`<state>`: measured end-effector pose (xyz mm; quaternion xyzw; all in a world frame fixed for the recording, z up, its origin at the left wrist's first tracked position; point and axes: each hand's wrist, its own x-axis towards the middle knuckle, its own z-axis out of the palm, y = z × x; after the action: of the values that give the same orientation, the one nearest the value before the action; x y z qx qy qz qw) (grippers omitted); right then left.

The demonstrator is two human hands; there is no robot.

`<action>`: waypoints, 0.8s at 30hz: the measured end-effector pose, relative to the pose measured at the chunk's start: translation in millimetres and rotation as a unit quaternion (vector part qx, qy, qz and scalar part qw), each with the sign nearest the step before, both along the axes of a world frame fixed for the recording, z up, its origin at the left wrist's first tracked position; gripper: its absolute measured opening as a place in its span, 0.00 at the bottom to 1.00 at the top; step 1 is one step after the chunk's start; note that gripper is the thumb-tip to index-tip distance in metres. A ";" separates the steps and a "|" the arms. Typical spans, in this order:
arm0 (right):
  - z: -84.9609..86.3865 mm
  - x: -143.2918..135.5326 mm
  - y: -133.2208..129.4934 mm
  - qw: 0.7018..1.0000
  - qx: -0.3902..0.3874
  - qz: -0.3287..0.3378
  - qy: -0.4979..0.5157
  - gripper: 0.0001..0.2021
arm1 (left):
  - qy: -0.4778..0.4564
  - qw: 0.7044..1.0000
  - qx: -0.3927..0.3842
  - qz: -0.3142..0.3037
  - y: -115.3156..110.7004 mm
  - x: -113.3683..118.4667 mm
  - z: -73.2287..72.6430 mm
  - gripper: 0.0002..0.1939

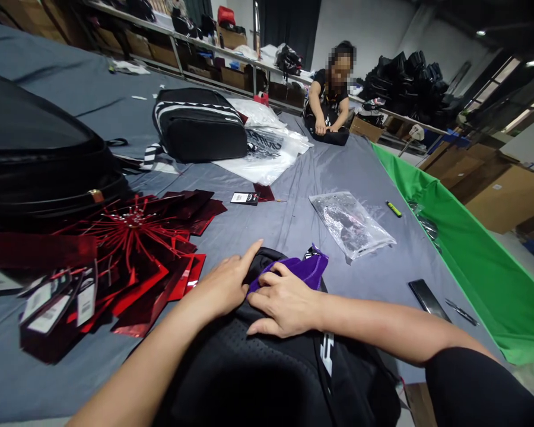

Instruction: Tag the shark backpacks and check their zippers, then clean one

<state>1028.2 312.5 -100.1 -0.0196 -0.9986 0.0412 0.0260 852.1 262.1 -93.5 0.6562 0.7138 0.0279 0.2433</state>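
Observation:
A black backpack (222,367) lies close in front of me, its purple lining (309,270) showing at the far end. My left hand (226,281) grips the bag's edge on the left, the index finger pointing outward along the black fabric. My right hand (287,299) is on top of the bag beside it, fingers curled onto the purple lining and the thumb lying on the black fabric. The fingertips of both hands are partly hidden in the folds. A white logo strip (326,354) shows on the bag's right side.
Red tags (151,281) with strings fan out at the left, beside a large black bag (35,142). Beyond lie a black-and-white backpack (204,127) and a clear plastic bag (351,225). A phone (427,298) and tweezers (461,311) lie right. A co-worker (331,95) handles a dark bag.

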 end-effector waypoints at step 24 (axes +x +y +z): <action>-5.1 10.2 1.9 0.997 -0.070 0.011 0.020 0.19 | -0.008 1.000 -0.006 0.010 -4.3 -1.8 8.9 0.46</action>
<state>1038.4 314.4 -105.2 -0.0094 -0.9928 0.1115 0.0435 850.3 257.8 -84.6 0.6472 0.7187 0.0310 0.2524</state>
